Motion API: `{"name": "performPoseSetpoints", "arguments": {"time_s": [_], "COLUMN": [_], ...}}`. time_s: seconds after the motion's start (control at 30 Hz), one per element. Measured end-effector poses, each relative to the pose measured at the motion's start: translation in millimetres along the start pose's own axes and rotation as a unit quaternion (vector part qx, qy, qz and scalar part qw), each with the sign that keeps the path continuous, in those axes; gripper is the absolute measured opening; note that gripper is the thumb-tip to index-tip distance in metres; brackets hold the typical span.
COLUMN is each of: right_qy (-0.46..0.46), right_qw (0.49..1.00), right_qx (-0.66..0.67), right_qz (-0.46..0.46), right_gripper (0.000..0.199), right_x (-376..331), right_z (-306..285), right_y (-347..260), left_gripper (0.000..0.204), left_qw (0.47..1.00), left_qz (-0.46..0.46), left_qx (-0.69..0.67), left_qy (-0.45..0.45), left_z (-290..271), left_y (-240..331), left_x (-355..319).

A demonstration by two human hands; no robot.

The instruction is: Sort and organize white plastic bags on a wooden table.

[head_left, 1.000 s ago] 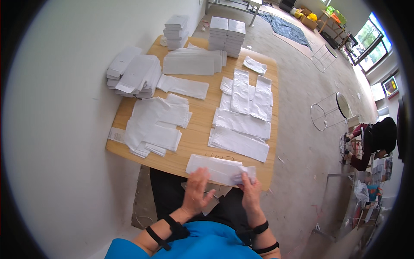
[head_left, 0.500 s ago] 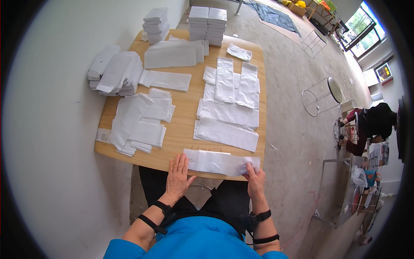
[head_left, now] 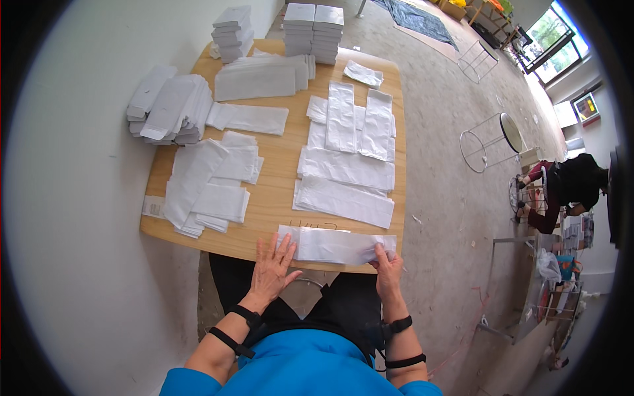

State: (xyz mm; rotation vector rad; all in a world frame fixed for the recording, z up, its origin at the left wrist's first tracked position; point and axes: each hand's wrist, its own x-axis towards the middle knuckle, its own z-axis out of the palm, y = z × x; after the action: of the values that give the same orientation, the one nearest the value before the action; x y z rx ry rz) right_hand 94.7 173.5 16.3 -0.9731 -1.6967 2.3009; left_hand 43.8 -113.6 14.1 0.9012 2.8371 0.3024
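Observation:
A long, flat white paper sleeve (head_left: 333,245) lies crosswise at the near edge of the wooden table (head_left: 271,155). At its left end my left hand (head_left: 271,267) rests flat, fingers spread, fingertips touching the sleeve's edge. My right hand (head_left: 388,267) pinches the sleeve's right end between thumb and fingers. Just beyond lies an overlapping pile of similar white sleeves (head_left: 343,201), with two more sleeves (head_left: 340,119) placed lengthwise across its far part. To the left is another loose, fanned pile of white sleeves (head_left: 198,178).
Stacked white boxes (head_left: 313,30) stand at the far edge, and flat white cartons (head_left: 168,109) overhang the left edge. A white wall (head_left: 72,198) is close on the left. On the floor at right are a round stool (head_left: 510,132), a metal-framed table (head_left: 512,284) and a bent-over person (head_left: 574,188).
My left hand has shifted slightly onto the sleeve's left end. The sleeve lies a little flatter and smoother at its right end, where my right hand still pinches it.

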Motion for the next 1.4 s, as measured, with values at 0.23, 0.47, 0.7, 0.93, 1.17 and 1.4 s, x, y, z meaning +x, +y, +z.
{"name": "performPoseSetpoints", "arguments": {"time_s": [0.23, 0.47, 0.7, 0.93, 1.17, 1.4], "right_qy": [0.088, 0.105, 0.095, 0.104, 0.125, 0.228], "right_qw": [0.992, 0.990, 0.989, 0.985, 0.969, 0.737], "right_qx": [-0.087, -0.094, -0.116, -0.139, -0.209, -0.571], "right_qz": [0.000, 0.009, 0.001, -0.016, -0.043, -0.282], "right_gripper": [0.025, 0.026, 0.024, 0.024, 0.025, 0.031], "right_x": [7, 14, 20, 18, 19, -11], "right_z": [-11, -21, -28, -21, -23, 22], "right_y": [16, 26, 35, 29, 27, -29], "left_gripper": [0.074, 0.075, 0.076, 0.080, 0.080, 0.077], "left_qw": [1.000, 1.000, 0.999, 0.999, 0.999, 0.999], "left_qz": [-0.014, -0.020, -0.030, -0.013, -0.023, -0.033], "left_qx": [-0.002, -0.001, 0.003, 0.023, 0.030, 0.018], "left_qy": [0.015, 0.018, 0.016, 0.020, 0.029, 0.016], "left_z": [1, 0, 1, 1, 7, 2], "left_y": [3, 6, 7, 7, 10, 10], "left_x": [4, 6, 8, 8, 10, 10]}}
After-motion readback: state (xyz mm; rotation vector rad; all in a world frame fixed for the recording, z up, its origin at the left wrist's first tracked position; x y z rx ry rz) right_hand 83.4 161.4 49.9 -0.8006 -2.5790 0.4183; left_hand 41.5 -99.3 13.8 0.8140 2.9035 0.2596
